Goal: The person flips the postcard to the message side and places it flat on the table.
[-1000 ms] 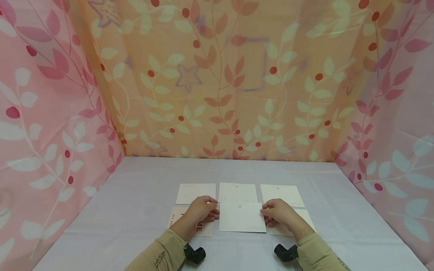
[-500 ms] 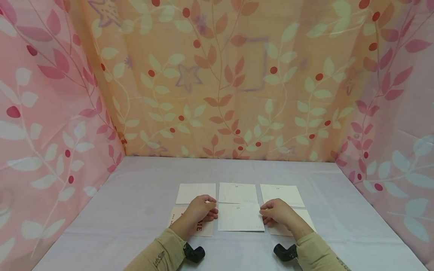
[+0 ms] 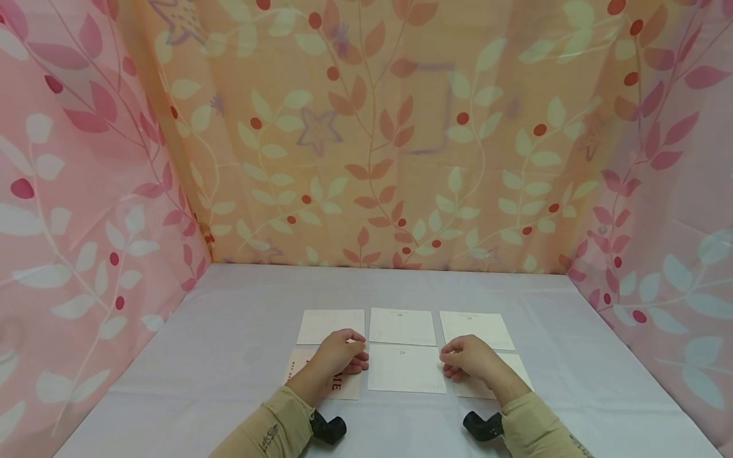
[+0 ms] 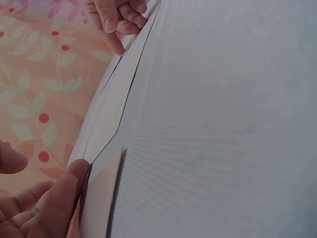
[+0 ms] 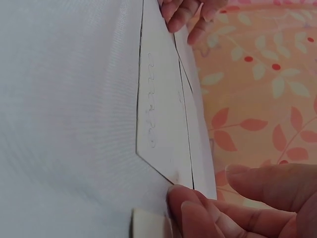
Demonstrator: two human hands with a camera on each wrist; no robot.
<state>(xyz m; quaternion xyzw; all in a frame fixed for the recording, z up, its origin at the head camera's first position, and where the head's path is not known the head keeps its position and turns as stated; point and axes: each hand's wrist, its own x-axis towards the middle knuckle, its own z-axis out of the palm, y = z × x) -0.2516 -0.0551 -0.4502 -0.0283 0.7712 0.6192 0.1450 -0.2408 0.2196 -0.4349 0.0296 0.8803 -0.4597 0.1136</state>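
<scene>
A white card point(image 3: 406, 372) with small print lies flat at the middle of the near row, on the white tablecloth. My left hand point(image 3: 345, 353) is at its left edge, with thumb apart from the fingers and a fingertip by the corner in the left wrist view. On the opposite side, my right hand point(image 3: 465, 359) has its fingertips right at the card's edge, thumb also lifted away in the right wrist view. Beneath the left hand is a pinkish card point(image 3: 348, 389) with dark red lettering, partly covered. The right hand partly hides another white card point(image 3: 518, 367).
Three more pale cards form the far row: a left card point(image 3: 329, 323), a middle card point(image 3: 402, 327) and a right card point(image 3: 475, 327). Black wrist devices, one on the left point(image 3: 329, 428) and one on the right point(image 3: 482, 426), stick out from the sleeves. Patterned curtains point(image 3: 366, 159) enclose the table.
The middle near card has shifted slightly left and now lies flat, just below the far middle card instead of overlapping it. Both hands have barely moved.
</scene>
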